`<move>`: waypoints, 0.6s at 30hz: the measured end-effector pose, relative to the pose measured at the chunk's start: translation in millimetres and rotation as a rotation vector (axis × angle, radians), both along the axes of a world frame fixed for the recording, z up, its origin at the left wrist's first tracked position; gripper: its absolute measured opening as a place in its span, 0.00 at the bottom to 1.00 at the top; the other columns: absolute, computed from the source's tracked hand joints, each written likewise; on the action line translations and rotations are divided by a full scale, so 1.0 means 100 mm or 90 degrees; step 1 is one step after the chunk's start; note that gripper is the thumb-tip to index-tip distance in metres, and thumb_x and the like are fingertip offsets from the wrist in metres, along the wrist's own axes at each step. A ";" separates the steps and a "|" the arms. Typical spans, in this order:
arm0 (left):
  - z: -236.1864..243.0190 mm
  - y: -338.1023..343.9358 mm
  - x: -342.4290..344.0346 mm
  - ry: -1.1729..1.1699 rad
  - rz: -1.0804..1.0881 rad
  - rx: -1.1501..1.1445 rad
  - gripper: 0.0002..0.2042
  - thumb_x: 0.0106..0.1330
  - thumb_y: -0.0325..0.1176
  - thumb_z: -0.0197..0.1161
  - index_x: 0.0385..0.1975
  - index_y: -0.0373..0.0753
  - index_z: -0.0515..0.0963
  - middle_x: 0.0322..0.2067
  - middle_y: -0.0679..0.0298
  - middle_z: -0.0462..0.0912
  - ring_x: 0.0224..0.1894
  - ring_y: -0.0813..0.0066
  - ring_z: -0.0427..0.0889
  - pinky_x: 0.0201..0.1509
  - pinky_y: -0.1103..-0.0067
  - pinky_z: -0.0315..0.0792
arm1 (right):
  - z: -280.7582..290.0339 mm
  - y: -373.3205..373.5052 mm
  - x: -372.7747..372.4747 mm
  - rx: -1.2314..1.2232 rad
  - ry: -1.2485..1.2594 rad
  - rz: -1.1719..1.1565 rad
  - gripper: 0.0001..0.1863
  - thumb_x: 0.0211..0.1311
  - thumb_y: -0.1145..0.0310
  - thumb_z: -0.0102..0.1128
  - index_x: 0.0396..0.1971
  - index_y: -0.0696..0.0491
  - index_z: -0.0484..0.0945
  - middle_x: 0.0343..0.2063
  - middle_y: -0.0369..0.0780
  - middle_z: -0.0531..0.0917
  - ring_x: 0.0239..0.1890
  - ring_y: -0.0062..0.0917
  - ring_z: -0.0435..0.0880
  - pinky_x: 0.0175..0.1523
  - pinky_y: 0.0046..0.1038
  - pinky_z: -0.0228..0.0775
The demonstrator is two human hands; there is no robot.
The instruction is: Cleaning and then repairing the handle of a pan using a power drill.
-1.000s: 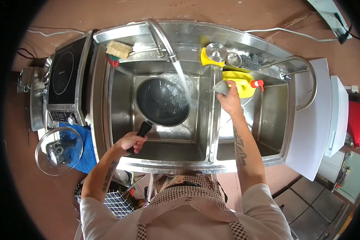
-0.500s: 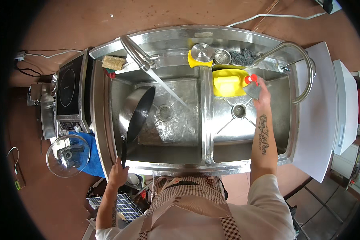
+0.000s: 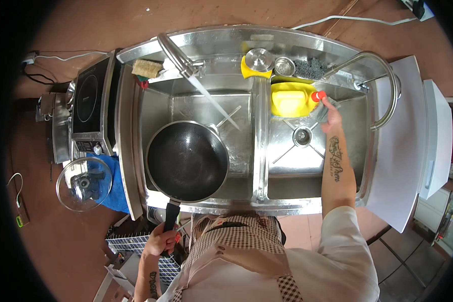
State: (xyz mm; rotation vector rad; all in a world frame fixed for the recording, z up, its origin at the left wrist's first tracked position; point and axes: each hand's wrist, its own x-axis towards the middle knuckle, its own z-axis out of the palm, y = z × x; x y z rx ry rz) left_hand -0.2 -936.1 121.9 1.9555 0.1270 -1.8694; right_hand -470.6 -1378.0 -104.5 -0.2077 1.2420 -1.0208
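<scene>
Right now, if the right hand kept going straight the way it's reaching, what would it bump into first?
The right hand points up and slightly left over the right basin, so it would probably meet the red cap of the yellow bottle first. Depth is hard to judge from above.

Black round wok (image 3: 187, 161) fills most of the left steel sink basin (image 3: 246, 146); only back strip free, w/ water stream crossing it. Right basin floor open round the drain; yellow plastic jug (image 3: 290, 98) blocks its back edge.
</scene>
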 end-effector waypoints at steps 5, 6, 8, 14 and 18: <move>-0.07 0.20 -0.05 0.042 0.083 -0.007 0.11 0.65 0.27 0.57 0.47 0.39 0.70 0.15 0.74 0.59 0.12 0.84 0.59 0.14 0.80 0.58 | 0.13 0.36 0.15 -0.116 -0.023 0.063 0.16 0.63 0.63 0.63 0.48 0.54 0.79 0.41 0.39 0.84 0.46 0.29 0.83 0.56 0.35 0.74; -0.09 0.21 -0.04 0.057 0.078 -0.025 0.11 0.66 0.27 0.56 0.47 0.39 0.70 0.15 0.75 0.58 0.12 0.85 0.58 0.14 0.80 0.58 | 0.10 0.50 0.07 -0.090 -0.098 0.010 0.15 0.63 0.66 0.61 0.49 0.55 0.78 0.42 0.39 0.84 0.47 0.30 0.82 0.57 0.34 0.73; -0.14 0.29 -0.01 0.093 0.103 -0.061 0.10 0.68 0.29 0.56 0.47 0.39 0.69 0.15 0.76 0.57 0.12 0.86 0.58 0.14 0.82 0.58 | 0.12 0.91 0.19 -0.089 -0.138 0.008 0.16 0.61 0.73 0.57 0.50 0.58 0.77 0.43 0.41 0.83 0.48 0.30 0.82 0.57 0.35 0.73; -0.25 0.63 0.15 0.141 0.147 -0.110 0.08 0.70 0.34 0.58 0.42 0.41 0.68 0.15 0.78 0.58 0.12 0.87 0.58 0.13 0.84 0.58 | 0.47 2.07 2.65 -0.012 0.286 0.522 0.09 0.65 0.67 0.59 0.40 0.55 0.74 0.26 0.46 0.84 0.22 0.33 0.83 0.28 0.36 0.77; -0.36 0.74 0.30 0.156 0.168 -0.121 0.08 0.70 0.33 0.59 0.43 0.39 0.70 0.14 0.78 0.57 0.12 0.87 0.57 0.14 0.84 0.58 | 0.22 2.23 3.87 -0.642 0.715 0.921 0.12 0.64 0.69 0.51 0.46 0.55 0.68 0.26 0.52 0.83 0.33 0.50 0.84 0.40 0.46 0.77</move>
